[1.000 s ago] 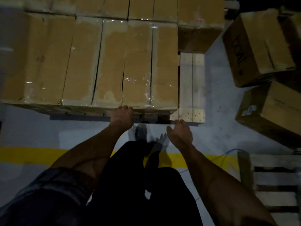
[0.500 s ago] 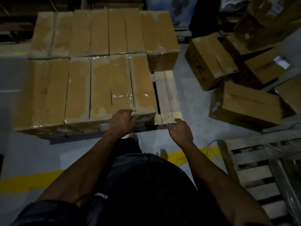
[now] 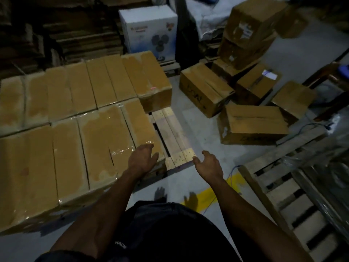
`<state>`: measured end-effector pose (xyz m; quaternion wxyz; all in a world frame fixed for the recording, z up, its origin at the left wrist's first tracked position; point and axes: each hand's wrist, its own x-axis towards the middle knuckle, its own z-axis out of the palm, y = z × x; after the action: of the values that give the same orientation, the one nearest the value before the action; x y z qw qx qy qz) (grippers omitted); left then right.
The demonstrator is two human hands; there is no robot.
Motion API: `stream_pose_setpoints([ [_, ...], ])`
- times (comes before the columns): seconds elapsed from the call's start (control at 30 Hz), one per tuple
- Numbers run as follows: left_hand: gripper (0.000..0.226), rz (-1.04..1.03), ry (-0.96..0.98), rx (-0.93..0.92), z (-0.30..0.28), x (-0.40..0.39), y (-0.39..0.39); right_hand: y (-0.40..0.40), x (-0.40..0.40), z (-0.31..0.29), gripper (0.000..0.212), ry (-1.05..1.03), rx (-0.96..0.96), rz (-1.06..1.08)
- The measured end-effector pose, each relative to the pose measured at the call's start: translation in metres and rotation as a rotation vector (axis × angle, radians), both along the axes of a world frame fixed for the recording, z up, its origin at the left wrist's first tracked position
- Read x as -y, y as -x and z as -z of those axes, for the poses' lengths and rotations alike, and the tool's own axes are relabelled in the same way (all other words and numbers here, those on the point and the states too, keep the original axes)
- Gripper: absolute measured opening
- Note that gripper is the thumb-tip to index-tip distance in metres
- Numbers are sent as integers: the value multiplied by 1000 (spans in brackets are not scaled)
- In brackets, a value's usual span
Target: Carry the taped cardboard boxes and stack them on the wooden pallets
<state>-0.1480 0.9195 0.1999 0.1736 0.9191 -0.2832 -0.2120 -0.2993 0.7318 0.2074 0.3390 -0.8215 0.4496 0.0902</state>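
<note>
I count two rows of taped cardboard boxes (image 3: 79, 133) packed side by side on the wooden pallet (image 3: 175, 133) in front of me, one layer deep as far as I can see. The near row stops short of the pallet's right edge, so a strip of bare slats shows beside the last box (image 3: 136, 129) and in front of the far row's end box (image 3: 151, 82). I judge that gap too narrow for a box laid the same way, so what follows probably belongs on a second layer.

My left hand (image 3: 141, 159) hovers over the near right corner of that last box with fingers loosely spread, gripping nothing; I cannot tell whether it touches the tape. My right hand (image 3: 207, 165) hangs palm inward, fingers relaxed and empty, just off the pallet's near right corner.

Plenty is left. To the right, several loose boxes (image 3: 251, 125) lie scattered at angles on the grey floor (image 3: 198, 118), with more piled behind them. A second pallet (image 3: 279, 190) lies near my right side, with what looks like plastic wrap at its far side and no boxes on the part in view. A white fan carton (image 3: 149, 31) stands behind the stack.
</note>
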Motion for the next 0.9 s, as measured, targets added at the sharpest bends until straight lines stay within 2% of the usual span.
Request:
stream_pose_setpoints([
  [0.1, 50, 67, 17, 14, -2, 14, -15, -8, 3, -2, 52, 17, -13, 49],
  [0.2, 51, 127, 30, -5, -4, 31, -30, -17, 6, -2, 59, 13, -31, 122],
  [0.33, 70, 210, 22, -70, -6, 56, -43, -19, 13, 0, 63, 37, -13, 218],
  [0.43, 56, 272, 27, -54, -3, 79, -47, -13, 25, 1, 64, 40, 4, 286],
  [0.53, 57, 323, 38, -59, -1, 109, -46, -6, 42, 2, 65, 31, 20, 361],
  [0.63, 53, 348, 21, -66, 2, 143, -44, 0, 68, 9, 65, 24, 34, 393],
  [0.73, 63, 339, 13, -78, 8, 176, -41, 1, 101, 15, 65, 28, 36, 399],
  [0.9, 65, 314, -15, -68, 22, 259, -32, 1, 198, 28, 65, 21, 43, 350],
])
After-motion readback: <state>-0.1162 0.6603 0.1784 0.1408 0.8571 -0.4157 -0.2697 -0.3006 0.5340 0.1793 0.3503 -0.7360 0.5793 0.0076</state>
